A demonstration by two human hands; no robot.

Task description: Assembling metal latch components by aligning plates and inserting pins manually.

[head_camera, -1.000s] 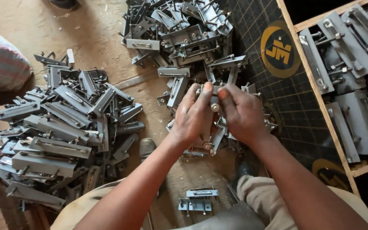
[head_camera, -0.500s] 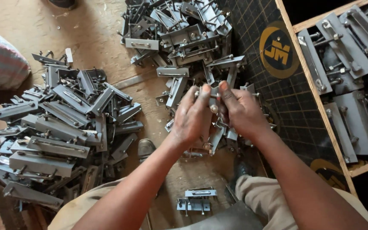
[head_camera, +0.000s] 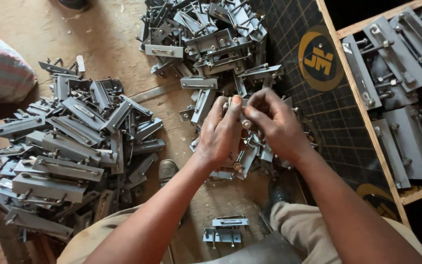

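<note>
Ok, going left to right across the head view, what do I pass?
Striped cushion → grey pile of metal brackets → left hand → right hand → black gridded mat → wooden crate holding more brackets.

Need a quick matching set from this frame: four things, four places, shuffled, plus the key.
Things:
1. small metal part
2. pile of grey brackets
3. wooden crate
4. pair of loose brackets

Places:
A. far right, holding stacked brackets
B. between the knees, bottom centre
C. pinched by the left hand and right hand
D. on the floor, left side

Pairs: 1-C, 2-D, 3-A, 4-B
</note>
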